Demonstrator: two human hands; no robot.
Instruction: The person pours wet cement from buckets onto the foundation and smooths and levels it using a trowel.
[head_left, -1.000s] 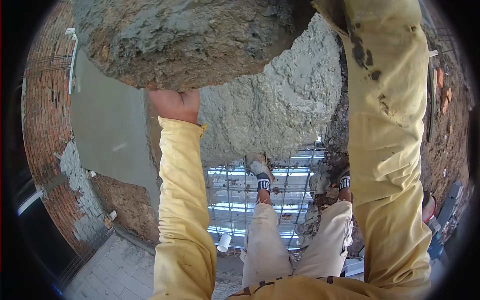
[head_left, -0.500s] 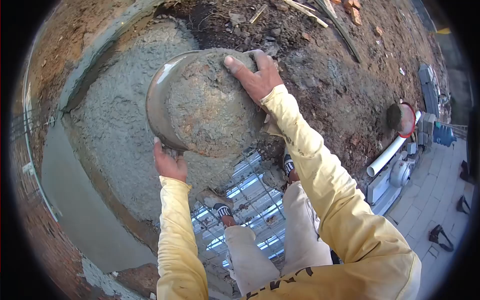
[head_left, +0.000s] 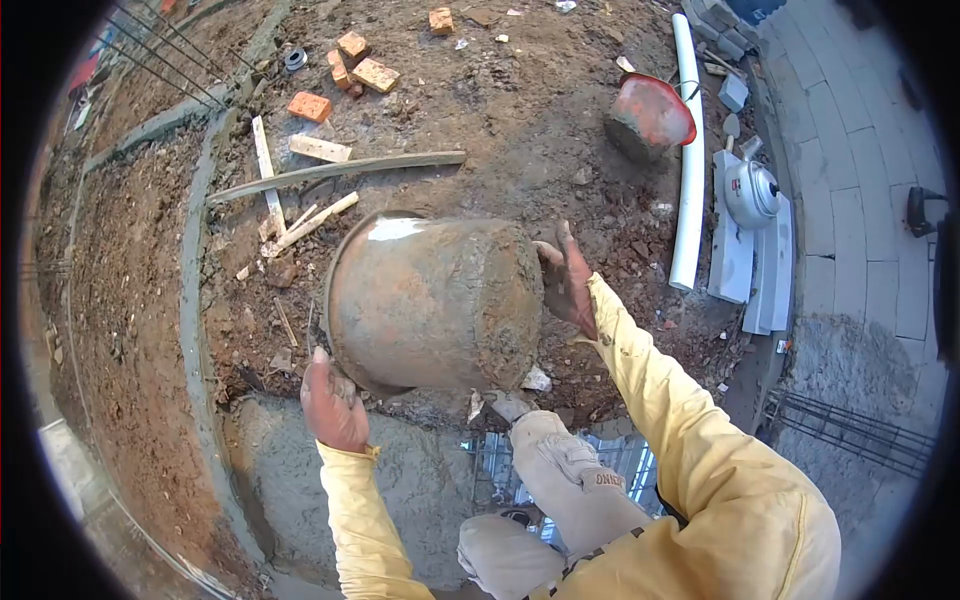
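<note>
Bucket [head_left: 430, 310] near wooden plank [head_left: 375, 170], orange bricks [head_left: 375, 75] beyond, white pipe [head_left: 690, 170] rightward.

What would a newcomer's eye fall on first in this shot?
The big, dirty bucket, tipped on its side mid-picture, with the left hand at its rim and the right hand by its base. Beyond it, orange bricks lie scattered at upper left. At upper right, a red pail sits beside a white pipe, with a kettle nearby.
</note>
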